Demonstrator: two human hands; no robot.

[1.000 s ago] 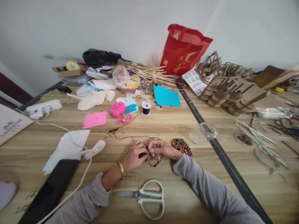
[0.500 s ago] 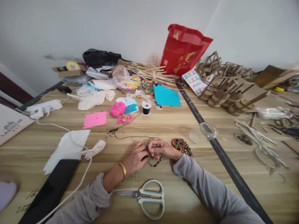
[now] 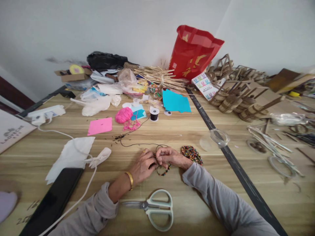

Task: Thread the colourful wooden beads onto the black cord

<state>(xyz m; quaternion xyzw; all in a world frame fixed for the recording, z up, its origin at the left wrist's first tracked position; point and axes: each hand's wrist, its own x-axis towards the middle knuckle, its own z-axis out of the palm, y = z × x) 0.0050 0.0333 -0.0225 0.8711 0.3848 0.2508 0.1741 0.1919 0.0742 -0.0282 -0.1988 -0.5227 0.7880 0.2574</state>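
Note:
Both hands meet over the table around a small beaded bracelet on dark cord. My left hand has its fingers closed on one side of it, palm down. Pinched together at the other side are the thumb and fingers of my right hand. The fingers partly hide the beads between them. From the hands a thin black cord runs left and back to a spool of black cord. Just right of my right hand lies a heap of multicoloured bead strands. Pale-handled scissors lie nearer me.
A black phone, white tissue and white cable lie at left. Further back are pink yarn, pink paper and blue sheets. Small woven baskets and a clear tape roll are at right; a red bag stands behind.
Almost nothing differs. The fingers of both hands have shifted very slightly around the bracelet; everything else on the table stays where it was.

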